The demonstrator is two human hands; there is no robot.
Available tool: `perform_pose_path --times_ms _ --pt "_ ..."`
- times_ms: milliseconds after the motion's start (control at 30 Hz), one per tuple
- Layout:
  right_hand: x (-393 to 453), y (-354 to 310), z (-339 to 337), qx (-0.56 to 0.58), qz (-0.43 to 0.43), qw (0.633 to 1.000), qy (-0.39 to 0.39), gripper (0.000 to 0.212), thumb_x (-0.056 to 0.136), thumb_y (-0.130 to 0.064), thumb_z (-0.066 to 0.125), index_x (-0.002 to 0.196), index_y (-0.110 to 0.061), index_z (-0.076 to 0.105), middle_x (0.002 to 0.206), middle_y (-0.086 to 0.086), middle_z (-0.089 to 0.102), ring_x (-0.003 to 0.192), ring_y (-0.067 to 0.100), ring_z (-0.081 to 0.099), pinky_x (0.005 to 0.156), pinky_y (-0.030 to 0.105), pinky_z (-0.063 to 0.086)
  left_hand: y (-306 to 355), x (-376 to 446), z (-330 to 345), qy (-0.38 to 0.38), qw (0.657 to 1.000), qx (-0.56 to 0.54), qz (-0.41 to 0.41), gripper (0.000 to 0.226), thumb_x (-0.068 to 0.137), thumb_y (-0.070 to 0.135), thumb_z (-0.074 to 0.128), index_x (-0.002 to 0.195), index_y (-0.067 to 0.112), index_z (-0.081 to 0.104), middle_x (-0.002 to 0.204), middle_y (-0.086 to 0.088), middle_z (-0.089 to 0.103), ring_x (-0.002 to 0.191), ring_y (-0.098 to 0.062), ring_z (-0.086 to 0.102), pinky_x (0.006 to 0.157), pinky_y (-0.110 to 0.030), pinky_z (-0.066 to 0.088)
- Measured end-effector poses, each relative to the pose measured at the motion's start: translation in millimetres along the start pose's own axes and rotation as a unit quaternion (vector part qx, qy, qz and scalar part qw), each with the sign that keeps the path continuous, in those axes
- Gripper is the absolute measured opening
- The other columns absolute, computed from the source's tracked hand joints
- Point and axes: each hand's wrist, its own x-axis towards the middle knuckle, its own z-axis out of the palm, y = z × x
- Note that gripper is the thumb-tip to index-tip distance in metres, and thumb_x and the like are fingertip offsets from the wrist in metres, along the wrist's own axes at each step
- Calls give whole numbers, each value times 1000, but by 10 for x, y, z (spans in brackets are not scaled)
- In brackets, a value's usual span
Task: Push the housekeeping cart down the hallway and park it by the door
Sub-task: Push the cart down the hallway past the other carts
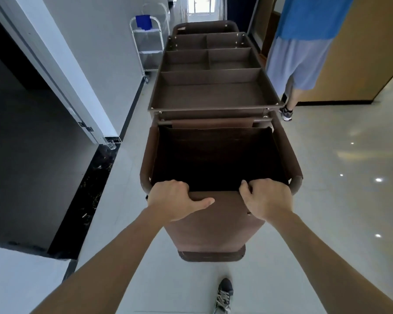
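- Hands: left hand (176, 199) and right hand (267, 198) grip the near rim of the housekeeping cart (210, 94), fingers curled over it.
- Cart stands mid-hallway on the floor (327, 177).
- Risk: clipping the bystander (301, 53) at its far right corner, or the wire trolley (146, 41) on the left.
- Writing: none readable.

Seen from above, a left hand (176, 200) and right hand (267, 199) grip the near fabric-covered rim of a brown housekeeping cart with a divided top tray (213, 91) in a pale-tiled hallway. A person in blue shirt and grey shorts (302, 53) stands just right of it; a white metal trolley (148, 41) waits by the left wall.
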Motion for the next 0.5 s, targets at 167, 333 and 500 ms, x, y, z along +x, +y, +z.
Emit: perform_pose_path --times_ms 167,333,500 --pt "897 43 89 15 -42 999 3 76 91 -65 6 49 -25 55 41 -8 50 38 6 49 38 21 34 -147 877 17 -12 1000 1 -23 91 58 108 17 52 25 54 44 13 50 42 -9 53 44 -18 30" --pt "1685 199 136 55 -125 990 -21 68 86 -86 20 68 -30 54 59 -13 55 55 5 53 50 23 43 -279 1666 -1 -13 999 -21 -33 84 58 107 18 56 29 49 51 15 51 49 -10 53 47 -20 29" --pt "2435 247 256 33 -179 983 4 64 79 -93 21 77 -34 48 69 -15 51 64 6 52 51 20 33 -430 2410 51 10 999 -28 -39 82 58 105 23 57 28 49 52 15 52 50 -10 52 47 -18 26"
